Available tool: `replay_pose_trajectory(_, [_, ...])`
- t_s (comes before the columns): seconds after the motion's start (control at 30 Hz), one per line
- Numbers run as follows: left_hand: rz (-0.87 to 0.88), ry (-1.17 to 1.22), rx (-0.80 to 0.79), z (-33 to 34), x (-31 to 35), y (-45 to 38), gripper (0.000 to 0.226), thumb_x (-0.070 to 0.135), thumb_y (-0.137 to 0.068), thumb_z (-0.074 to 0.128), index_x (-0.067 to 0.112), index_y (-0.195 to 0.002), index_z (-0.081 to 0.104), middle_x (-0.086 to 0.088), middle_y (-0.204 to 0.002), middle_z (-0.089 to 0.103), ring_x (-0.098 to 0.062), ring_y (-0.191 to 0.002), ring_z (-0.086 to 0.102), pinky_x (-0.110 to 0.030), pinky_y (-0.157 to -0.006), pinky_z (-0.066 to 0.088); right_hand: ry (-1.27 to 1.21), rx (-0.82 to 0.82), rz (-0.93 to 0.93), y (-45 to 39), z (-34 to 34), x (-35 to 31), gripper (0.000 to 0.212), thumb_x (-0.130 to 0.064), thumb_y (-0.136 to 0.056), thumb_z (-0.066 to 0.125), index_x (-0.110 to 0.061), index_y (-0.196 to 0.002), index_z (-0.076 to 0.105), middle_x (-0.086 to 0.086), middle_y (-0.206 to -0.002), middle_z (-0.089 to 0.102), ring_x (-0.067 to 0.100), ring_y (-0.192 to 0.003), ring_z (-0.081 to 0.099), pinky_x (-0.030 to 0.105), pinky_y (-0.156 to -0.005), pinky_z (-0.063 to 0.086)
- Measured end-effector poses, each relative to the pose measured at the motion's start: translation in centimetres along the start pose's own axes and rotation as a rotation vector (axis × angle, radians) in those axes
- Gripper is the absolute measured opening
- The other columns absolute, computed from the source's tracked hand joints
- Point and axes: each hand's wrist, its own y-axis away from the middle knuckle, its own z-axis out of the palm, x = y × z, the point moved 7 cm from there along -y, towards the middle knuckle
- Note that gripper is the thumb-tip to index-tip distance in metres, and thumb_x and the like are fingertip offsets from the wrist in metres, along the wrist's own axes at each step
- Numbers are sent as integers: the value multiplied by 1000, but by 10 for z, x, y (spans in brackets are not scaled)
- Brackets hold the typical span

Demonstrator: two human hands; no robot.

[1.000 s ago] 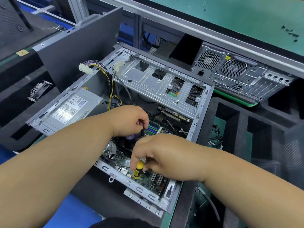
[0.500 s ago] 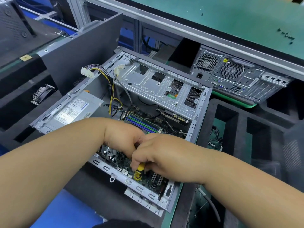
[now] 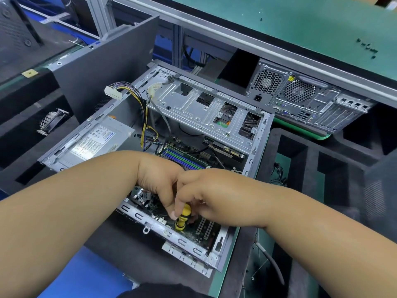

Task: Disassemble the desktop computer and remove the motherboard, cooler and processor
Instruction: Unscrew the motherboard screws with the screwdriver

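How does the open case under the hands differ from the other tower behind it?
The open case lies on its side with its panel off, showing motherboard and power supply; the second tower is closed, showing only its rear fans and ports. The open case sits nearer, under both hands; the second tower sits untouched beneath the green shelf. Both are grey metal desktop cases.

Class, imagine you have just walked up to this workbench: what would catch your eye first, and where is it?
Two hands meet low in the middle, over the motherboard of the open computer case: the right hand grips a yellow screwdriver, and the left hand touches its handle. Yellow and black power cables arch from the power supply at the left. A second computer lies behind, upper right.
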Motion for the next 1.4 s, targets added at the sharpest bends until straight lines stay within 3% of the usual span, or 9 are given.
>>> replay_pose_trajectory(0.17, [59,31,-72,9,5,-3,22,20,-70,82,32,-87,75,18,-86,72,2,-85,65,-8,-80,44,-38,74,93,-1,-4,2,18,-26,-82,77,-18,-97,69,-7,-94,59,3,-82,50,31,-78,47])
replay_pose_trajectory(0.33, [72,-11,-104,12,6,-4,19,28,-69,82,39,-81,73,20,-83,71,3,-83,64,-13,-82,47,23,39,62,-6,0,-4,9,-18,-84,74,-16,-92,75,-7,-95,65,6,-88,53,31,-81,46])
replay_pose_trajectory(0.43, [45,-43,-111,10,3,-1,20,40,-63,81,45,-80,71,17,-85,70,1,-82,62,-31,-92,52,-27,-5,37,-7,0,-6,14,-10,-83,75,-14,-95,77,-4,-99,68,12,-92,59,34,-84,47])
replay_pose_trajectory(0.6, [65,55,-123,10,3,-4,30,9,-76,79,32,-93,71,-2,-108,73,-10,-103,66,-20,-94,47,-65,-24,14,-6,-3,-4,20,2,-81,72,-10,-97,77,0,-99,70,14,-91,64,34,-84,50])
replay_pose_trajectory(0.73, [78,106,-115,8,4,-5,30,-1,-79,74,26,-93,68,23,-87,71,13,-80,63,1,-70,42,-82,-47,14,-5,-5,-3,27,9,-81,67,-7,-100,77,0,-100,69,10,-84,66,29,-83,52])
replay_pose_trajectory(0.83, [66,110,-84,3,1,-5,25,-5,-79,72,15,-92,67,29,-73,68,17,-67,60,4,-60,40,-51,-50,-1,-4,-6,-3,29,9,-81,66,-8,-101,77,1,-102,69,10,-88,63,30,-85,50])
replay_pose_trajectory(1.07, [76,60,-82,8,3,-9,21,7,-73,81,20,-88,73,21,-85,72,6,-86,65,-7,-80,44,31,56,43,-1,-8,0,15,-24,-83,76,-15,-92,69,-6,-93,60,3,-82,46,27,-77,44])
replay_pose_trajectory(1.23, [86,51,-84,6,5,-7,30,9,-73,81,33,-88,73,17,-89,72,1,-89,66,-11,-85,45,84,2,54,-7,-5,-1,16,-15,-83,74,-17,-99,72,-8,-99,62,3,-85,49,24,-77,42])
replay_pose_trajectory(1.4, [53,27,-42,2,-2,-6,36,15,-73,80,3,-106,70,0,-107,73,-10,-102,65,-22,-94,49,36,-70,52,-6,-6,-3,30,-1,-82,67,-18,-106,74,-6,-106,64,11,-96,60,34,-86,47])
